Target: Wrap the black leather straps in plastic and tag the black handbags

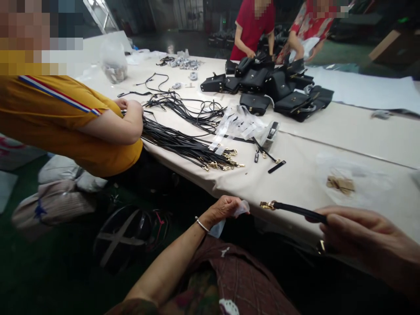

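Observation:
My left hand (226, 207) is closed on a small clear plastic bag (242, 208), just off the table's front edge. At the right, my right hand (364, 232) grips a black strap (297, 210). A gold clasp (267, 205) tips the strap's left end, pointing toward my left hand. Below the right hand hangs another gold piece (320, 247), partly lost in shadow. Beyond my hands, many black straps with gold clasps (226, 164) lie bundled along the table's near side. Clear plastic bags (241, 122) rest over part of them.
Several black handbags (256, 81) are piled at the back. A clear bag of brown pieces (341, 184) lies on the table (295, 168) at right. A co-worker in a yellow shirt (75, 127) stands at left, and two people in red (254, 26) are across the table.

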{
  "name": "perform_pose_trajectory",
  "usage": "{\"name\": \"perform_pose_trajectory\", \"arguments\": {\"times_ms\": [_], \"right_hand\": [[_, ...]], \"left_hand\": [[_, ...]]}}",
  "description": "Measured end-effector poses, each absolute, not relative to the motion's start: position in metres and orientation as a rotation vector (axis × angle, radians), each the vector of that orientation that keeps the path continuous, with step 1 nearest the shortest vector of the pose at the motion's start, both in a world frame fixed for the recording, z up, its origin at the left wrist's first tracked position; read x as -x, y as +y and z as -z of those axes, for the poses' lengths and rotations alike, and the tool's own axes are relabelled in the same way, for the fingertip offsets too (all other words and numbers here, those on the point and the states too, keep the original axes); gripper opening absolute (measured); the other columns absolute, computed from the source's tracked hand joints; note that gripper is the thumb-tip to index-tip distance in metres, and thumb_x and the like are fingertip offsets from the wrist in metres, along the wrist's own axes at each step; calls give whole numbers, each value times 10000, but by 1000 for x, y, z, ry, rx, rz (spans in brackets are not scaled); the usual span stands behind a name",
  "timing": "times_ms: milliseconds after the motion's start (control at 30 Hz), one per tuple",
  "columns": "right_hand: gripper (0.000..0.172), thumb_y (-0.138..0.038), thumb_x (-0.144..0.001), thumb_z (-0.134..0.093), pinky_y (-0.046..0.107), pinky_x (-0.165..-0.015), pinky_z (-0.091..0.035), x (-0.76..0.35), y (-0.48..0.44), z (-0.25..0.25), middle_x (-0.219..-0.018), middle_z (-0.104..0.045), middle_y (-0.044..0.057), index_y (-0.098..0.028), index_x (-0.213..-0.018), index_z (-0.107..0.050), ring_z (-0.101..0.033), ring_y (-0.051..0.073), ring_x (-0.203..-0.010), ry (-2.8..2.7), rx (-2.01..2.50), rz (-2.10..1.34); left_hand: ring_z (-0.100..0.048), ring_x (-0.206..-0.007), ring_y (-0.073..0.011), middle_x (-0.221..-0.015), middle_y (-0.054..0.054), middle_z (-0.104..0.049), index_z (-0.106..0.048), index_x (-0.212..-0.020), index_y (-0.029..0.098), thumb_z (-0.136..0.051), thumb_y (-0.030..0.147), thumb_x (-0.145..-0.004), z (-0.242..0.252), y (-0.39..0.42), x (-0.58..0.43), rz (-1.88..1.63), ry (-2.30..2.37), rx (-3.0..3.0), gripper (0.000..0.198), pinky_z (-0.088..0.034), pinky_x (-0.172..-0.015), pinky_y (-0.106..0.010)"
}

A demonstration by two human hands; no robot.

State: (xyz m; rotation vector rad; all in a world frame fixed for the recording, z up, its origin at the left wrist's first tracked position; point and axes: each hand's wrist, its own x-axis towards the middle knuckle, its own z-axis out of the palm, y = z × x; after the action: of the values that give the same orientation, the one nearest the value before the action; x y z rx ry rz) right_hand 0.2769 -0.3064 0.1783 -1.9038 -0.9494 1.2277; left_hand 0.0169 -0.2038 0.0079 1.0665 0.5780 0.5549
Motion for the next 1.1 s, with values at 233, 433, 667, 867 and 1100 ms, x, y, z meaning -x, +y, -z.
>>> {"name": "perform_pose_trajectory", "arguments": {"times_ms": [233,433,667,867,1100], "right_hand": [[464,-691,-506,-811,255,-425,-331,-295,-332,-189,-540,-629,39,-273,-702,-754,-460,160,-477,-791,1803,-1443],[449,-677,-516,-809,248,-431,-304,-337,-342,-181,-540,-635,52,-276,-712,-760,-442,158,-467,-922,1713,-1594],[480,-652,-580,-811,218,-484,-264,-350,-353,-180,-529,-568,10,-206,-744,-740,-402,116,-505,-945,1678,-1663],[536,-680,-682,-735,220,-488,-256,-356,-357,-169,-537,-539,-7,-171,-852,-753,-375,101,-516,-1089,1696,-1667],[413,-616,-858,-590,279,-756,-498,-363,-340,-172,-959,-758,38,-252,-939,-767,-661,245,-892,-1758,1793,-1314]], "left_hand": [[-391,-467,-93,-522,-14,-484,-716,-745,81,-455,878,-727,-24,-243,-71,-591,510,-1094,838,-253,-495,-250],[-418,-460,-99,-537,-30,-527,-727,-755,84,-434,886,-729,-26,-268,-108,-605,506,-1100,855,-265,-490,-250],[-456,-479,-111,-553,-43,-553,-724,-776,64,-455,904,-694,-27,-291,-132,-604,512,-1046,886,-292,-490,-236],[-457,-490,-96,-597,-46,-577,-716,-809,60,-439,881,-734,-35,-292,-141,-572,426,-1051,870,-308,-497,-224],[-427,-568,-74,-682,-16,-594,-685,-885,89,-584,703,-819,-67,-259,-131,-382,395,-1204,626,-314,-549,-197]]}}
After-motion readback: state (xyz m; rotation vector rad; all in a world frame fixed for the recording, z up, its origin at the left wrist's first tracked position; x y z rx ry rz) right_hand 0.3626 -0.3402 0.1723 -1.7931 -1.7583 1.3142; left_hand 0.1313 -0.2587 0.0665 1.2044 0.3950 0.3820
